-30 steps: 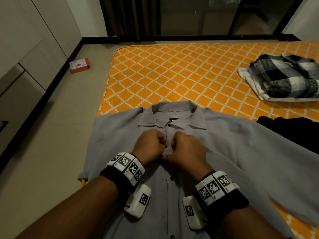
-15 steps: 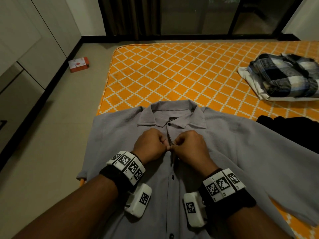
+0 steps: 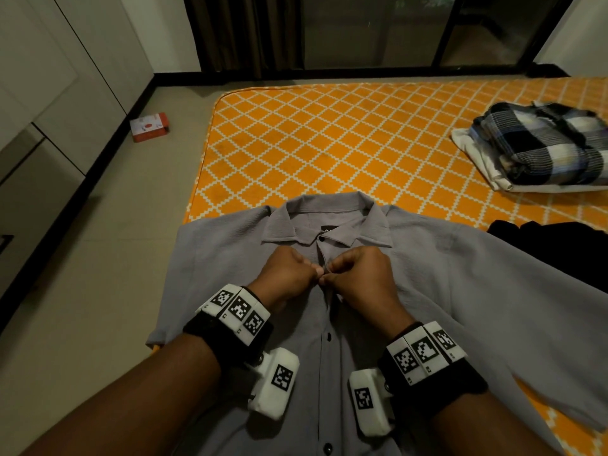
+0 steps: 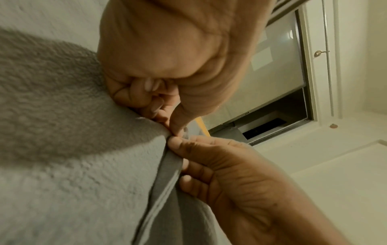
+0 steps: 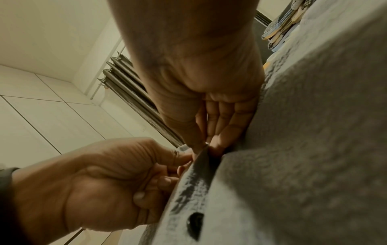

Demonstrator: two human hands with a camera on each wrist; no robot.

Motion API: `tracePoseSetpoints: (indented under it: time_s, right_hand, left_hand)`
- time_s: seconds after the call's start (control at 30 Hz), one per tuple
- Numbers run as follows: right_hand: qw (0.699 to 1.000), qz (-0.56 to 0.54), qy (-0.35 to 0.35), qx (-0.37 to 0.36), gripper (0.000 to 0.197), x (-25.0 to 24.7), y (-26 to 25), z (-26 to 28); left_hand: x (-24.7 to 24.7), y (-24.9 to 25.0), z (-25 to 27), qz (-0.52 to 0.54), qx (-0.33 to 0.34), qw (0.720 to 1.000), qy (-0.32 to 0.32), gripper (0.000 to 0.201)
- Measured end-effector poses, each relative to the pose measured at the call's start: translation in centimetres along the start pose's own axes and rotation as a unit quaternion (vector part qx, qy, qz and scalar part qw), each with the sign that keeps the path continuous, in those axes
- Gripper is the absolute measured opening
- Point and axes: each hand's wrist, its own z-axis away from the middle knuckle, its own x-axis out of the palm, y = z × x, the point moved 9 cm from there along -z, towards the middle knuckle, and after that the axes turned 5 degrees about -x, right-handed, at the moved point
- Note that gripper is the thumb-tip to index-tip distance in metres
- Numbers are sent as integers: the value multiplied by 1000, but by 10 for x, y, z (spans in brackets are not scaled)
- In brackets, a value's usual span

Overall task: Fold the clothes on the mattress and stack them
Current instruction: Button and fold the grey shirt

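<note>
My left hand [image 3: 287, 277] and right hand [image 3: 358, 279] each pinch one edge of the placket just under the collar of the grey textured button-up shirt [image 3: 460, 291]. It lies face-up at the orange patterned mattress's [image 3: 329, 143] near left corner, its button line running straight away from me between both hands.

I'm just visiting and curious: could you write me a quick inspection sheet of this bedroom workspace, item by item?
Surface: orange diamond-patterned mattress.
Job's things: grey button-up shirt spread flat, collar away from the person; folded plaid shirt stacked on a folded white garment; black garment unfolded at right.
Clutter: small red and white box on the floor.
Grippers: left hand and right hand both pinch the grey shirt's front edges below the collar.
Cables: nothing seen.
Surroundings: white cabinets, dark curtain, glass door.
</note>
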Motion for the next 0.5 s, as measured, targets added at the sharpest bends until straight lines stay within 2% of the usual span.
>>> tracePoseSetpoints:
  time_s: [0.1, 0.2, 0.33, 0.5]
  right_hand:
    - [999, -13, 31, -26, 12, -3, -7, 3]
    - [998, -5, 53, -46, 12, -2, -15, 6]
    - [997, -18, 55, -53, 12, -2, -16, 6]
    - [997, -15, 58, -49, 12, -3, -12, 5]
  left_hand:
    - [-2, 0, 4, 30, -26, 999, 6, 20]
    - [-1, -2, 4, 36, -43, 998, 9, 33]
    - [0, -4, 5, 43, -78, 996, -1, 30]
    - [2, -1, 5, 43, -68, 997, -4, 29]
